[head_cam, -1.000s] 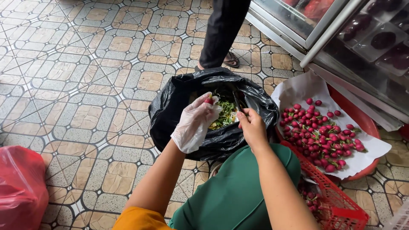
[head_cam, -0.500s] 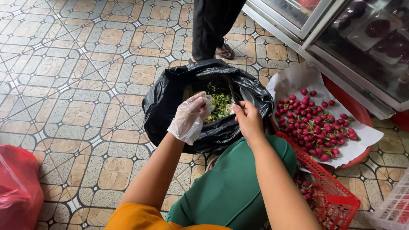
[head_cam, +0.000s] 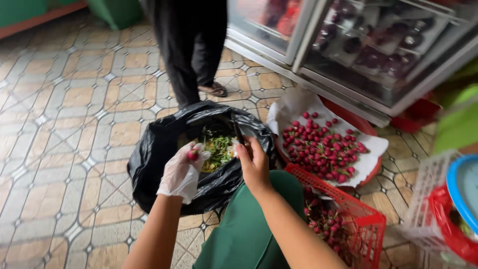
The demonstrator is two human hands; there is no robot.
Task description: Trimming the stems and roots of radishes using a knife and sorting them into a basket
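Note:
My left hand (head_cam: 182, 172), in a thin clear glove, holds a small red fruit (head_cam: 192, 155) over the open mouth of a black plastic bag (head_cam: 154, 164). Green leafy scraps (head_cam: 217, 149) lie inside the bag. My bare right hand (head_cam: 254, 164) grips the bag's rim on its right side and holds it open. A round red tray (head_cam: 366, 128) lined with white paper carries a heap of small red fruits (head_cam: 323, 148) just right of the bag.
A red plastic basket (head_cam: 366, 226) with more fruits stands by my right arm. Another person's dark trouser legs (head_cam: 191, 55) and sandalled foot stand beyond the bag. A glass-doored cooler (head_cam: 358, 50) runs along the back right. A white basket (head_cam: 428, 199) sits at the far right.
The view has shifted, so the bag sits lower and more central. My left hand still holds the red fruit over the bag and my right hand stays on the rim.

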